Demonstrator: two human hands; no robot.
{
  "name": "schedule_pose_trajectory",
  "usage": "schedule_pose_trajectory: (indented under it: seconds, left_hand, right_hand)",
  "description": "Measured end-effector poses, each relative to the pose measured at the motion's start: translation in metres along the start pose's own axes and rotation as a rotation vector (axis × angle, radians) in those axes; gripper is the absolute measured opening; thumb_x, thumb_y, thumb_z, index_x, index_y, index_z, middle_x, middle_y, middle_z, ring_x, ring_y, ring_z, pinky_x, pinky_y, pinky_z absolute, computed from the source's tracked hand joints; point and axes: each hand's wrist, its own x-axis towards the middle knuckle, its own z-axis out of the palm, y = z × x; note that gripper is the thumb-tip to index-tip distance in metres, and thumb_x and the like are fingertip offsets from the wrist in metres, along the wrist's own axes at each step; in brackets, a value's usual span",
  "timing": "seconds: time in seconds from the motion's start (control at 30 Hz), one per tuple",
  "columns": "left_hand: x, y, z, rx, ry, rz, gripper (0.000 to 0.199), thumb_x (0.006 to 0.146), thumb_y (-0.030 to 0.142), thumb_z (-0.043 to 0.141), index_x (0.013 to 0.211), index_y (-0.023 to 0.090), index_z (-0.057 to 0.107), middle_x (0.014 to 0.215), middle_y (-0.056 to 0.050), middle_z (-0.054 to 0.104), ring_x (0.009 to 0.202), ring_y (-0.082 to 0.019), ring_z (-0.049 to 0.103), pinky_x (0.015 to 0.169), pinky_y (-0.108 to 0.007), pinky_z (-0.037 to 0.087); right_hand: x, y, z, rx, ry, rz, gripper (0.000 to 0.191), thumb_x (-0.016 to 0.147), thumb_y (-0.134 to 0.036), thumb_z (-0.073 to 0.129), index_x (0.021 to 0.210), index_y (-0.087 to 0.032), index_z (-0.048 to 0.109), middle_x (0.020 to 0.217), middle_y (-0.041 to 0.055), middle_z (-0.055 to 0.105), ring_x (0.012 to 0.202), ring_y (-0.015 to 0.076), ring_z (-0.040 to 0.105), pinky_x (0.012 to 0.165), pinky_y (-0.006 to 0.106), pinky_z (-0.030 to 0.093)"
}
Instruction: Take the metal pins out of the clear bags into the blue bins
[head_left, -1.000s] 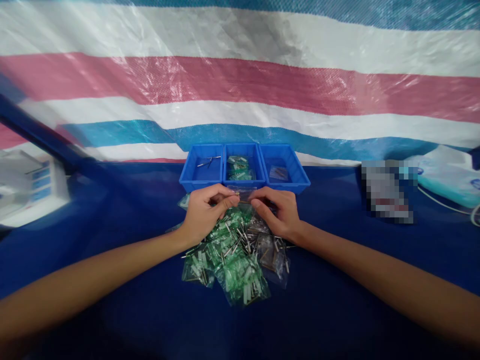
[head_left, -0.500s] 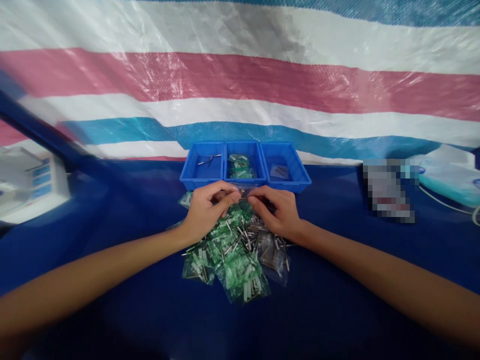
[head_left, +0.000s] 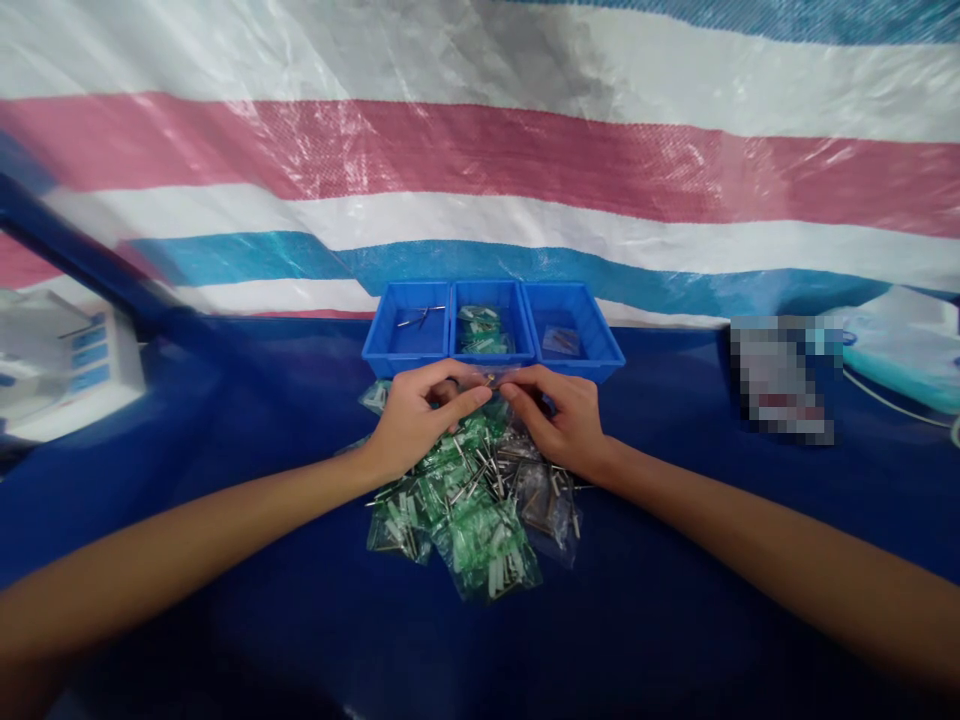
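Note:
Between my two hands is a small clear plastic bag [head_left: 493,378] with a small gold-coloured piece showing in it. My left hand [head_left: 424,410] pinches its left side between thumb and fingers. On the other side my right hand [head_left: 559,412] pinches it too, thumb against the fingertips. Below them lies a heap of green-tinted plastic bags [head_left: 472,535] with white and metal pieces. Loose metal rods [head_left: 487,470] are scattered over the heap. Clear bags with dark rods [head_left: 546,500] lie at its right side.
Behind my hands stand three blue bins: the left one [head_left: 409,345] with a few rods, the middle one [head_left: 491,357] with green bags, the right one [head_left: 592,345] with a clear bag. A white device [head_left: 82,390] is far left; a blurred-out item [head_left: 780,380] lies right.
The view has shifted slightly. Both hands keep their pinch on the clear bag, and the gold-coloured piece now shows slightly differently between the fingertips.

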Motion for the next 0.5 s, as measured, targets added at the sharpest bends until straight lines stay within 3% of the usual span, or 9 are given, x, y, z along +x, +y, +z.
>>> schedule_pose_trajectory:
  seconds: [0.5]
  left_hand:
    - [-0.0001,-0.0004,0.0007,-0.034,0.008,-0.012,0.015,0.083,0.034,0.065,0.085,0.02,0.067,0.045,0.004,0.051,0.038,-0.007,0.044,0.038,-0.02,0.037]
  right_hand:
    - [0.0013,-0.0019,-0.0003,0.039,0.004,-0.031,0.008,0.087,-0.017,0.054,0.085,-0.019,0.061,0.057,-0.0045,0.058,0.046,0.0077,0.049,0.046,0.021,0.039]
